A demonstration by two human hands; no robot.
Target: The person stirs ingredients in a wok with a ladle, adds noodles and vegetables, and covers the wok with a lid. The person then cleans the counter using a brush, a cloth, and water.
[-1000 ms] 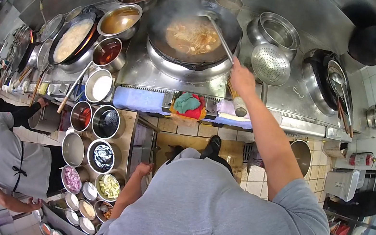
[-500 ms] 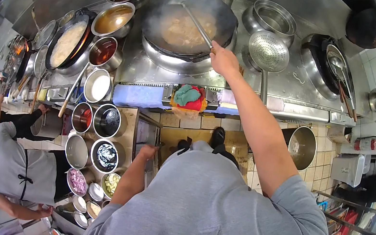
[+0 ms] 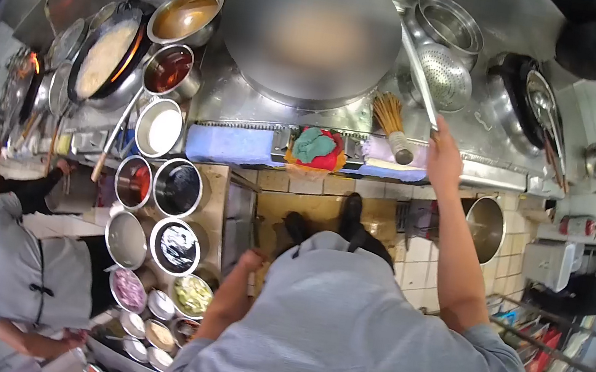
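Head view: upper right, your right hand grips a metal cooking utensil stretching up-left from the fingers; left hand grip unclear.

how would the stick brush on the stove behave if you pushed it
The brush is probably light for its size, being a bundle of thin sticks. Its fanned end would likely flex, while the bound end should feel stiffer. That end looks round, so it might roll.

shirt: plain grey | ladle handle: silvery | cloths: green, red, orange | towel: pale blue | bristles: tan
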